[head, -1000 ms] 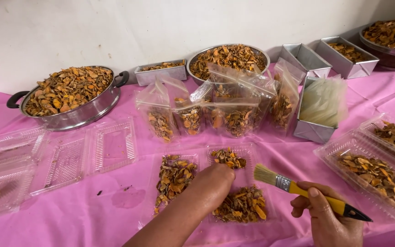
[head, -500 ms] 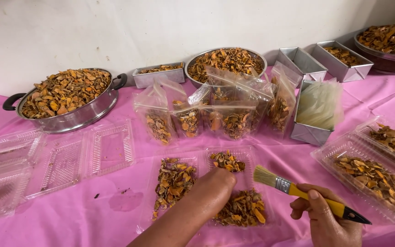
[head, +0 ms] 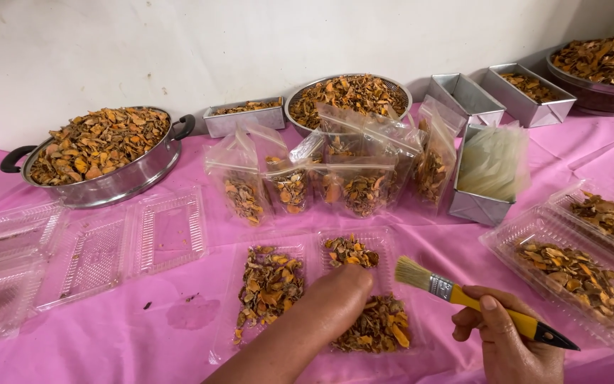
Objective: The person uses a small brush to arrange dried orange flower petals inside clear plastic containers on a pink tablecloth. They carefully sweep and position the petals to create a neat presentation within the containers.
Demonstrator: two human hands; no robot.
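1. Nearest, at lower centre of the frame, the left hand [head: 339, 288] presses down into an open clear clamshell tray [head: 300, 245] holding dried orange slices [head: 268, 288]. Its fingers are buried in the slices, so I cannot tell whether they are spread or closed.
2. At lower right, the right hand [head: 509, 341] has its fingers clamped on the yellow handle of a paintbrush [head: 463, 299], bristles pointing left just above the tray's right half.
3. Risk, as I judge it: the tray is light and shallow, so a push from the left hand could slide it or flick slices onto the pink tablecloth [head: 143, 334], where a few crumbs already lie.
4. At right, two more clear trays [head: 577, 267] hold the same slices; at left, empty clamshells [head: 94, 249] lie open.
5. Mid-frame, clear pouches [head: 321, 181] stand part-filled, beside a metal tin of flat bags [head: 488, 174].
6. Farthest, along the wall: a heaped handled pan [head: 101, 153], a metal colander [head: 346, 96], small tins [head: 527, 89] and a bowl at upper right.
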